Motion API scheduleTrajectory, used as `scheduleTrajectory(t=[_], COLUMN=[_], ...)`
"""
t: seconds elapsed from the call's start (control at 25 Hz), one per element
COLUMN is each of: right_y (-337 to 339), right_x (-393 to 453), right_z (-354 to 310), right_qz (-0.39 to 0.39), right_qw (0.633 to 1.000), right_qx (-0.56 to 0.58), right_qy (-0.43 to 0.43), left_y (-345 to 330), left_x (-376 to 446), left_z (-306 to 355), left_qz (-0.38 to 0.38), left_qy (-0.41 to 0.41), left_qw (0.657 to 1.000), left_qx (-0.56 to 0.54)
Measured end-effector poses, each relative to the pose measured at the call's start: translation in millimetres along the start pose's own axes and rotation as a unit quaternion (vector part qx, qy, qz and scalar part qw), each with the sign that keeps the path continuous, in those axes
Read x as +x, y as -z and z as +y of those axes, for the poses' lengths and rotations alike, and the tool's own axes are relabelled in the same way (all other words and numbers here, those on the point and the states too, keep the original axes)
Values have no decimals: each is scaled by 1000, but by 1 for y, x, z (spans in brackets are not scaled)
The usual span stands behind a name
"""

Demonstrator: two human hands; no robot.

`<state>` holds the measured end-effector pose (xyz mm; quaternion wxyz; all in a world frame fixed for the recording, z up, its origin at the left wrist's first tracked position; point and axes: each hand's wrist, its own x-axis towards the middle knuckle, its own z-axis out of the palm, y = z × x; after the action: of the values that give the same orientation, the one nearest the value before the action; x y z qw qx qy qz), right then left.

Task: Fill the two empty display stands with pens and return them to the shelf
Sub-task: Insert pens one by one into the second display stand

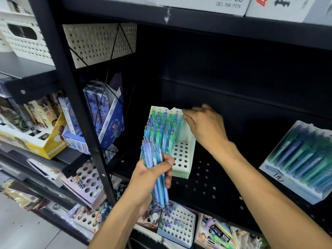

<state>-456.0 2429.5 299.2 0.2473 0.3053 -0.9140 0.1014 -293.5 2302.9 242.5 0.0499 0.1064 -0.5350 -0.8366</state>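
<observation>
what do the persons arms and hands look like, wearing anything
Both forearms are bare to the frame edge: no sleeves, gloves, watch or bracelet in view. The left hand and right hand show no rings on their visible parts. Fingernails look short.

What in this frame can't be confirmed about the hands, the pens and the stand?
- Head view: whether the right hand pinches a pen; its fingertips are blurred at the stand's back edge.
- How many pens the left hand grips; the bundle of pens overlaps itself and the fingers cover it.
- The stand's left holes, hidden by the pens in the stand and the bundle.
- The box label above, cut off by the top edge.
</observation>
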Motion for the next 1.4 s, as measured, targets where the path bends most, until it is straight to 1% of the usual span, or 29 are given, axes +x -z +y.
scheduleTrajectory(t=[0.04,0.08,0.12,0.16,0.2,0.24,0.28,0.32,0.36,0.4,0.48,0.6,0.68,0.72,0.76,0.84,0.88,0.92,0.96,1.04,1.12,1.24,1.4], right_y=[1,1,3,7,13,21,29,35,39,42,44,42,42,43,44,50,53,53,49,36,20,7,4], right_x=[-3,-8,-14,-22,-29,-35,-40,-43,-45,-46,-46,-50,-49,-46,-42,-33,-28,-26,-25,-27,-33,-36,-33], right_z=[-1,-4,-10,-14,-19,-23,-28,-29,-29,-29,-29,-25,-23,-21,-19,-10,-6,-2,0,-5,-13,-16,-13], right_qz=[-1,30,78,99,65,-7,-95,-165,-209,-222,-199,-173,-138,-99,-44,94,158,203,223,212,176,165,174], right_qw=[1000,999,992,977,952,916,881,858,843,836,833,800,788,778,762,726,722,736,763,823,861,894,906], right_qx=[3,33,92,186,296,396,456,480,489,495,508,559,579,595,615,637,625,596,556,478,432,379,353], right_qy=[-7,-12,-22,-34,-52,-67,-76,-79,-77,-78,-96,-133,-158,-175,-196,-240,-250,-251,-245,-222,-203,-174,-155], left_y=[-2,-3,-4,-4,-5,-5,-6,-8,-11,-13,-18,-21,-21,-20,-19,-12,-7,-2,3,9,10,9,10], left_x=[0,0,1,1,2,3,4,5,6,7,9,10,10,9,7,5,5,6,8,9,9,7,8], left_z=[0,0,0,1,1,2,3,3,4,4,3,3,5,6,6,7,7,7,6,4,3,2,1], left_qz=[-2,-4,-5,-9,-17,-26,-37,-48,-57,-61,-63,-62,-66,-62,-58,-44,-28,-6,18,48,52,43,43], left_qy=[0,2,4,8,12,15,17,18,19,21,21,22,15,11,7,-1,-4,-7,-9,-12,-12,-12,-13], left_qw=[1000,1000,1000,1000,1000,1000,999,999,998,998,998,998,998,998,998,999,1000,1000,1000,999,998,999,999], left_qx=[-1,0,2,4,5,3,1,-1,-2,-3,-6,-5,-3,-5,-7,-4,-1,-1,-5,-16,-19,-16,-20])
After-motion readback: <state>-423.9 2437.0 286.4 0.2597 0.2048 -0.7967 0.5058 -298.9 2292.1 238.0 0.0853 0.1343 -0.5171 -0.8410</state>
